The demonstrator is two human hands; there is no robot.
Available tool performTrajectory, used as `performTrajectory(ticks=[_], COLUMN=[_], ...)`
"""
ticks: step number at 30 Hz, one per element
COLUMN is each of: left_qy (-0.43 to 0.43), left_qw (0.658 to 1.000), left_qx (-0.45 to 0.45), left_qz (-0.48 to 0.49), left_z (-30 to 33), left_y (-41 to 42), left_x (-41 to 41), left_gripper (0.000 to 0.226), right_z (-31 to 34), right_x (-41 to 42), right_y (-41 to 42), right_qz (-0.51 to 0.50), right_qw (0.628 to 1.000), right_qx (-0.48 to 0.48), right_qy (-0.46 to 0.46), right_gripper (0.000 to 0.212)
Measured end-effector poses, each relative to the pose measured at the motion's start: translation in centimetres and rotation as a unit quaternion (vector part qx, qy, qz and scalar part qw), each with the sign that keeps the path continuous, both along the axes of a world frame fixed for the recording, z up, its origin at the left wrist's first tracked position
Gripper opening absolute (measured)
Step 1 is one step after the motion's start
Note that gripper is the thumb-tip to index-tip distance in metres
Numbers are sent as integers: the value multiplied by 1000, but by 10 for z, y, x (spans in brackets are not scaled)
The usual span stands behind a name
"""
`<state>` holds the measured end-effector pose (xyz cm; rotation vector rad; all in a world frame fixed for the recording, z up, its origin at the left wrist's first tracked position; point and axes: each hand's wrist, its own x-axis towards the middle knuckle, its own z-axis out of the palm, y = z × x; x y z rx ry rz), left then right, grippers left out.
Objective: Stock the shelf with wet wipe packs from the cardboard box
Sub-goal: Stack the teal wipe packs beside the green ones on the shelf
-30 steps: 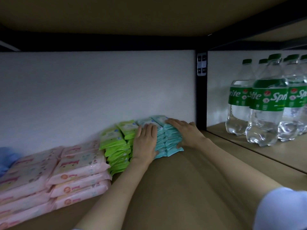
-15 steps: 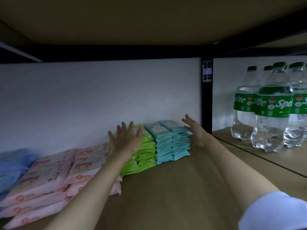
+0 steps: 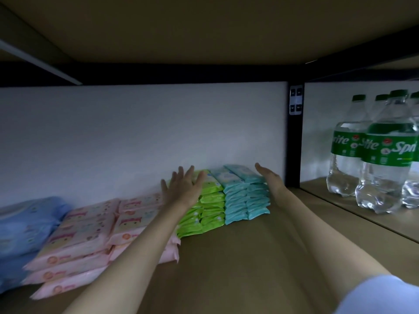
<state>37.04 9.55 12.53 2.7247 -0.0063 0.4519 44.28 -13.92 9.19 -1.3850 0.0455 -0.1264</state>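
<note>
My left hand is raised in front of the green wet wipe packs, fingers spread and straight, holding nothing. My right hand is flat and relaxed just beside the right end of the teal wet wipe packs; I cannot tell whether it touches them. Both stacks sit at the back edge of the shelf, against the white wall, the teal ones touching the green. Left of them lie pink wet wipe packs, then blue packs toward the shelf's left end. Past the black post, Sprite bottles stand on the neighbouring shelf.
</note>
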Motion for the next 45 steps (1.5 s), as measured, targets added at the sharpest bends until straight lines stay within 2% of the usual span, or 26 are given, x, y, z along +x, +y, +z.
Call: performTrajectory(ticks=[3, 6, 8, 9, 12, 14, 15, 17, 20, 21, 23, 25, 27, 31, 35, 37, 39, 42, 45], left_qy=[-19, 31, 31, 23, -11, -45, -57, -73, -81, -79, -88, -107, -117, -136, -115, -125, -190, -243, -234], left_qw=[998, 998, 999, 999, 996, 992, 991, 990, 990, 989, 982, 973, 974, 979, 979, 979, 966, 936, 917], left_qx=[56, 47, 37, 41, 87, 121, 123, 116, 114, 121, 164, 200, 188, 151, 160, 159, 171, 252, 323], left_qz=[24, 19, 18, 22, 14, -8, -15, -18, -24, -28, -41, -47, -43, -32, -40, -37, -42, -39, -30], left_z=[-5, -15, -19, -19, -19, -23, -26, -29, -28, -27, -28, -30, -29, -31, -29, -26, -29, -48, -70], left_y=[13, 15, 14, 13, 12, 11, 9, 6, 7, 9, 11, 8, 4, -1, 4, 24, 59, 130, 191], left_x=[-11, -12, -9, -9, -13, -15, -15, -14, -14, -15, -17, -17, -15, -9, -21, -40, -68, -108, -134], left_gripper=[56, 52, 50, 49, 50, 49, 48, 46, 48, 52, 60, 63, 60, 53, 55, 56, 63, 68, 71], right_z=[-3, 0, 6, 9, 16, 15, 13, 7, 6, 5, 5, 4, 4, 4, 3, 0, -6, -23, -43], right_x=[-7, -16, -21, -24, -34, -42, -47, -48, -48, -49, -49, -49, -48, -45, -50, -58, -71, -99, -121], right_y=[0, 6, 9, 10, 18, 30, 36, 41, 41, 40, 43, 49, 55, 61, 60, 67, 82, 124, 170], right_qz=[-9, 14, 8, -3, -49, -41, -31, -21, -27, -27, -30, -28, -26, -25, -31, -64, -102, -92, -63], right_qw=[980, 952, 936, 913, 764, 691, 670, 656, 649, 640, 611, 591, 595, 636, 628, 591, 564, 530, 448], right_qx=[-174, -289, -338, -396, -629, -696, -712, -721, -727, -732, -745, -754, -750, -717, -716, -723, -714, -685, -682], right_qy=[-95, -97, -102, -101, -132, -191, -209, -221, -222, -231, -266, -287, -287, -282, -303, -353, -402, -491, -575], right_gripper=[48, 44, 42, 43, 52, 53, 51, 50, 61, 68, 95, 107, 104, 83, 82, 78, 72, 68, 69])
